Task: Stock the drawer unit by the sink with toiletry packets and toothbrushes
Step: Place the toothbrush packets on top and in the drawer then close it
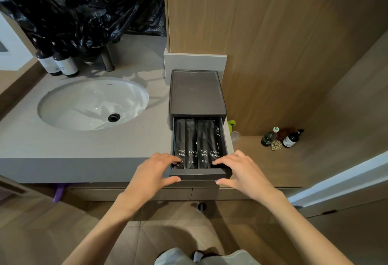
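Black toothbrush packets (192,145) lie front-to-back in open drawer (197,173) at worktop (84,149) right end. My left hand (156,170), right hand (237,170) each pinch drawer front, fingers over rim, thumbs outside; both equally near.

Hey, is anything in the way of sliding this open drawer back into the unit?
Nothing visible. The toothbrush packets lie flat in the drawer, the opening of the unit looks clear, and the left hand and right hand grip the drawer's front wall.

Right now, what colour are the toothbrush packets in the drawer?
Black packets with white lettering; head view.
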`<state>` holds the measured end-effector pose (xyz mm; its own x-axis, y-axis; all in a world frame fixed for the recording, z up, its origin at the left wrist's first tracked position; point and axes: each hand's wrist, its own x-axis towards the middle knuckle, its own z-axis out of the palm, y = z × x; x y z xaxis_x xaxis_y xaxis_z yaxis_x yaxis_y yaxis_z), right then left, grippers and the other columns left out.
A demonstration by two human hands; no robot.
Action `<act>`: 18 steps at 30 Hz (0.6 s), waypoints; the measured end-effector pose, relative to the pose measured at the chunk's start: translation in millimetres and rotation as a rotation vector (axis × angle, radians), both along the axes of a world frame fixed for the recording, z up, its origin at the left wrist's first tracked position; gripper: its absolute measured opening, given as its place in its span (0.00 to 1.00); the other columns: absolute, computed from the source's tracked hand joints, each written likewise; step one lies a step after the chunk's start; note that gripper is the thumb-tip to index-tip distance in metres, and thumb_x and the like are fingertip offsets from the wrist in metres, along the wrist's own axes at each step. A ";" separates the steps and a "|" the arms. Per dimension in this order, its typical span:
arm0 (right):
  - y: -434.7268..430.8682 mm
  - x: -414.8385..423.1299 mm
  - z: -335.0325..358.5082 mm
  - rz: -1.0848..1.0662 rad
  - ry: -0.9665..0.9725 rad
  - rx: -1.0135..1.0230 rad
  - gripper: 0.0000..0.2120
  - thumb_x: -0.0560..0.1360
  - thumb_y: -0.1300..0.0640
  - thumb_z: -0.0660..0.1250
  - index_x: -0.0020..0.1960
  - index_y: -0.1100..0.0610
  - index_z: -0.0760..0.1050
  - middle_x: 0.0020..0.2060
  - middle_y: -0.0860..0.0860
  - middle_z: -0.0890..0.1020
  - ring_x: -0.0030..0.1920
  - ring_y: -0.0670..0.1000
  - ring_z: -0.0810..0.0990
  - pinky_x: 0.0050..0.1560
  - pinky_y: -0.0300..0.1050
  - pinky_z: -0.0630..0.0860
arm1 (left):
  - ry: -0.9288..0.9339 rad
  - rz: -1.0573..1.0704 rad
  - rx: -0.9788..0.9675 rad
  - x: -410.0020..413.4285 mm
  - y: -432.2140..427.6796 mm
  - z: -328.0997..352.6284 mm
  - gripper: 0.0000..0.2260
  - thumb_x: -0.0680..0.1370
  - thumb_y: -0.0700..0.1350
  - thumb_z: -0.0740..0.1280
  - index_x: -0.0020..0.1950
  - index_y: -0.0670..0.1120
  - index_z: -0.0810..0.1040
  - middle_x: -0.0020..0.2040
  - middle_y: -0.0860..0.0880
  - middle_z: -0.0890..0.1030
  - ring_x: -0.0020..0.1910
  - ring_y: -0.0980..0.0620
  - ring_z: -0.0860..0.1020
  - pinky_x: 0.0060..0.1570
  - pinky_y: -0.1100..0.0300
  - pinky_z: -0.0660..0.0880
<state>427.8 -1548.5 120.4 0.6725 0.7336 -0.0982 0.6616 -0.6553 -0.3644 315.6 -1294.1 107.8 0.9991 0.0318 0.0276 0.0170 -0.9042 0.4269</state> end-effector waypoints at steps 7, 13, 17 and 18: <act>1.3 1.1 -7.6 -0.011 -0.093 -0.052 0.17 0.75 0.43 0.67 0.62 0.45 0.77 0.55 0.42 0.81 0.55 0.48 0.71 0.59 0.48 0.67 | 0.052 -0.044 0.099 5.0 -3.9 1.7 0.14 0.75 0.56 0.67 0.59 0.54 0.79 0.56 0.57 0.80 0.57 0.54 0.74 0.50 0.61 0.71; 2.0 4.9 -2.3 -0.006 -0.107 -0.051 0.17 0.75 0.42 0.65 0.63 0.44 0.76 0.55 0.41 0.81 0.51 0.46 0.68 0.53 0.43 0.63 | 0.038 -0.031 0.097 5.3 -2.0 8.2 0.15 0.76 0.57 0.65 0.60 0.55 0.79 0.57 0.58 0.80 0.58 0.55 0.74 0.50 0.62 0.70; 4.4 9.4 0.8 -0.002 -0.124 -0.037 0.18 0.76 0.43 0.65 0.64 0.44 0.76 0.56 0.41 0.81 0.53 0.46 0.70 0.53 0.42 0.62 | 0.024 -0.032 0.106 9.9 -0.4 10.1 0.15 0.77 0.56 0.64 0.61 0.54 0.78 0.59 0.57 0.80 0.58 0.53 0.74 0.52 0.61 0.70; 5.7 11.1 0.7 -0.007 -0.130 -0.030 0.18 0.76 0.43 0.65 0.64 0.44 0.76 0.56 0.41 0.81 0.53 0.46 0.70 0.52 0.42 0.61 | 0.023 -0.030 0.105 12.3 -0.1 10.1 0.15 0.77 0.56 0.64 0.61 0.54 0.78 0.59 0.56 0.80 0.58 0.53 0.74 0.52 0.60 0.70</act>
<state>438.9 -1542.8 121.1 0.6863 0.7266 -0.0321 0.6970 -0.6697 -0.2563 327.9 -1294.1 117.9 1.0000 0.0002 0.0063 -0.0019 -0.9442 0.3295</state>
